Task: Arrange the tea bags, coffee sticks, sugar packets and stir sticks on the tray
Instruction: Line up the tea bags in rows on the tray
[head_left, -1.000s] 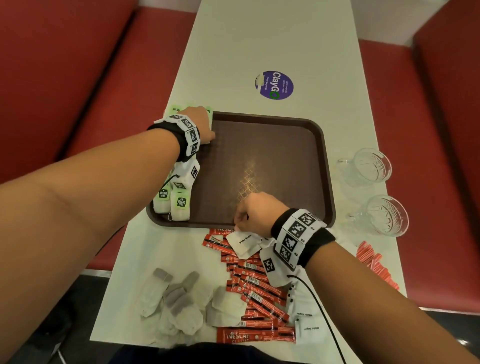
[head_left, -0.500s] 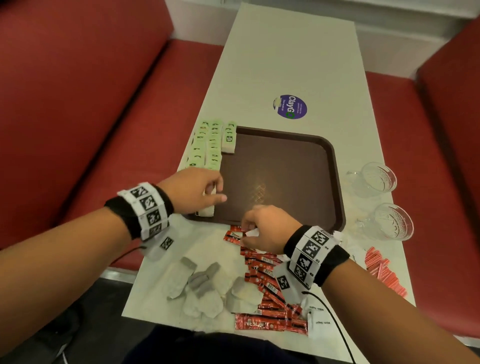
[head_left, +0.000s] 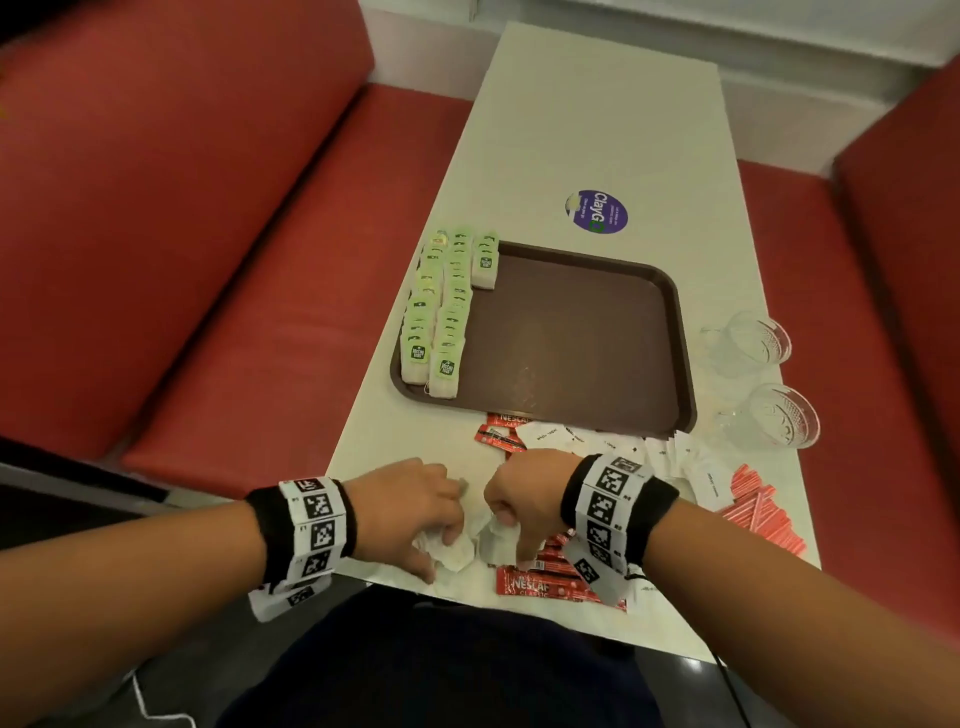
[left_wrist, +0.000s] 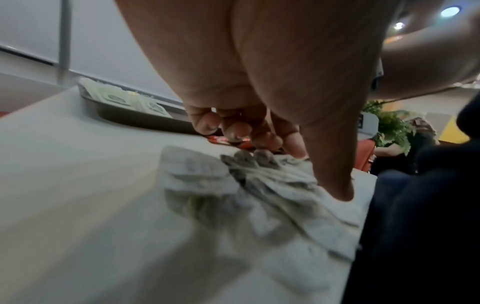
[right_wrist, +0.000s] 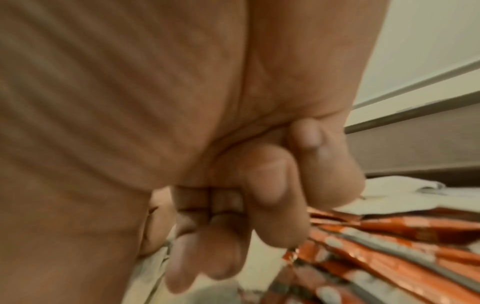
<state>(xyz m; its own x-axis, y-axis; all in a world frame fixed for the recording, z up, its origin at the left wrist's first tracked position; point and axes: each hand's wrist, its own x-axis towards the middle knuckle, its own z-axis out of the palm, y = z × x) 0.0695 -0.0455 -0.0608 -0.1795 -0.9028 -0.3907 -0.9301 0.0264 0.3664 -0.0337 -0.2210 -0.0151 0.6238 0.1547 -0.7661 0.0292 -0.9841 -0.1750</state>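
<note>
A brown tray (head_left: 597, 332) lies mid-table with rows of green-tagged tea bags (head_left: 441, 317) along its left side. Both hands are at the near table edge. My left hand (head_left: 441, 543) is down on a heap of loose white tea bags (left_wrist: 233, 185), fingers curled onto its far side and thumb pressing its near side. My right hand (head_left: 511, 540) is beside it with fingers curled tight (right_wrist: 272, 195); it seems to pinch a white tea bag (head_left: 496, 535). Red coffee sticks (head_left: 540, 587) lie under the right wrist. White sugar packets (head_left: 561, 435) and red stir sticks (head_left: 758, 514) lie on the table.
Two glass cups (head_left: 753, 343) (head_left: 782, 415) stand right of the tray. A purple round sticker (head_left: 597, 210) is on the table beyond the tray. Red bench seats (head_left: 234, 260) run along both sides of the table. My dark-clothed lap (head_left: 441, 665) is at the near edge.
Both hands have drawn back from the tray's near edge to the loose tea bags at the table's near edge. The left hand has left tea bags in rows on the tray.
</note>
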